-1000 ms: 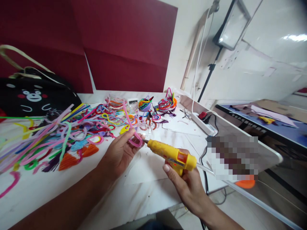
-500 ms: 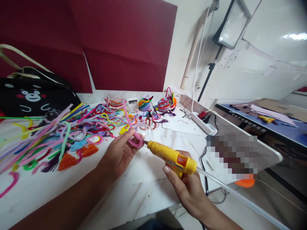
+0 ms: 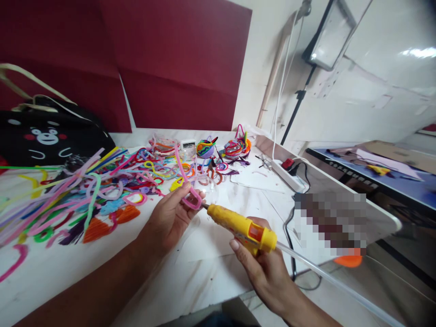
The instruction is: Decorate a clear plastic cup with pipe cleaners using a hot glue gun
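My left hand (image 3: 173,218) pinches a bent pink pipe cleaner (image 3: 182,170), its loop curling round near my fingertips and one end rising toward the back. In my right hand (image 3: 264,268) is a yellow hot glue gun (image 3: 235,222), gripped by its handle. The metal nozzle sits right at the pink loop; whether it touches I cannot tell. From the gun's rear a long clear glue stick (image 3: 327,272) runs out to the lower right. Several coloured pipe cleaners (image 3: 112,181) lie heaped left of my left hand.
Colourful round ornaments (image 3: 206,147) stand at the table's back. Orange tassels (image 3: 112,222) lie at left, near a black bag (image 3: 47,131). To the right are a white power strip (image 3: 288,175) and a black cable (image 3: 289,222) hanging over the table edge.
The glue gun has shifted slightly left and down, its nozzle now lower along the pink loop. My left hand and the pipe cleaner have hardly moved.
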`<state>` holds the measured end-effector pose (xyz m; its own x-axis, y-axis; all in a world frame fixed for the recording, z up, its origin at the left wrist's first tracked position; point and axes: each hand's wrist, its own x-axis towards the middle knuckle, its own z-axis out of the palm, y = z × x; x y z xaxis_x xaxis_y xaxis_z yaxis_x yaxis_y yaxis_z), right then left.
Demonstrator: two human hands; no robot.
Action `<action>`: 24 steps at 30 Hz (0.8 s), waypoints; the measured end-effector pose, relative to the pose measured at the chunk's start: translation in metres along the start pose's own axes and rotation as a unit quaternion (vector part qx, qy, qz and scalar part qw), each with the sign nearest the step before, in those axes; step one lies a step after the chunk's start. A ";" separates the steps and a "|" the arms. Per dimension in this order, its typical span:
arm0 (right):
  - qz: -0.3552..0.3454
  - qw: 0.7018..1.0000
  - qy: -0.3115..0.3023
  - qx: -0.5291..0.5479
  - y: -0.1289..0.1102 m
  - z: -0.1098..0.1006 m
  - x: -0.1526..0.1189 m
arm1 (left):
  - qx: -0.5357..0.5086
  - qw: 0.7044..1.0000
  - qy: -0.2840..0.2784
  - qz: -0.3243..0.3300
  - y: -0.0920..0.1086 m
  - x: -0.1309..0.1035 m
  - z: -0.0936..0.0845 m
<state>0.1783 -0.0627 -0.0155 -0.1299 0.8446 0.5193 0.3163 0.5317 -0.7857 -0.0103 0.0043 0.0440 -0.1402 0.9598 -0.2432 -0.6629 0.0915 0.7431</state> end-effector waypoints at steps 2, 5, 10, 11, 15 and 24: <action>0.002 1.000 -0.001 -0.003 0.002 0.000 -0.001 | 0.004 1.000 -0.003 -0.001 -0.001 0.000 0.000; 0.001 1.000 0.001 -0.006 0.004 0.001 -0.001 | 0.006 1.000 -0.008 0.000 -0.001 -0.001 0.000; 0.008 1.000 0.023 -0.004 0.002 0.000 0.000 | -0.008 1.000 -0.013 0.003 0.000 -0.002 -0.001; 0.012 1.000 0.026 0.000 0.000 -0.001 0.001 | -0.009 1.000 -0.012 0.002 0.000 -0.002 -0.001; 0.055 0.996 0.005 0.066 -0.009 -0.006 0.008 | -0.011 1.000 -0.009 0.004 -0.001 -0.001 0.000; 0.202 0.966 -0.001 0.159 -0.003 -0.028 0.048 | 0.004 0.999 -0.028 0.016 -0.003 0.000 -0.004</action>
<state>0.1974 -0.0255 0.0212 -0.0582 0.9871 0.1488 0.0369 0.1511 -0.9878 -0.0111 0.0033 0.0393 -0.1196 0.9754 -0.1852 -0.6525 0.0634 0.7551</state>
